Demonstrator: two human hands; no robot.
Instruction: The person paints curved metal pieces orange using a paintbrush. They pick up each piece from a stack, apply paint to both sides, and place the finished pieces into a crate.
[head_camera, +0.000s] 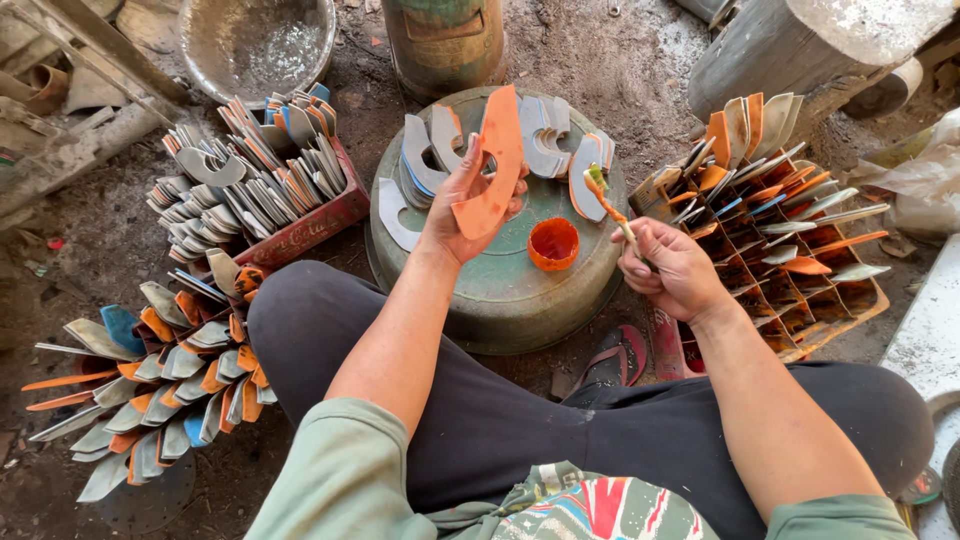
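many blades already orange-coated in crate; left hand grips orange blade, right hand clenches brush; grey pieces unpainted.

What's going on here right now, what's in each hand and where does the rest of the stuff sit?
A seated person holds a curved orange-coated metal piece up in the left hand over a round green drum top. The right hand grips a small brush with orange on its tip. A small cup of orange paint sits on the drum, with more curved pieces leaning behind it. Crates of similar pieces stand at the left and right.
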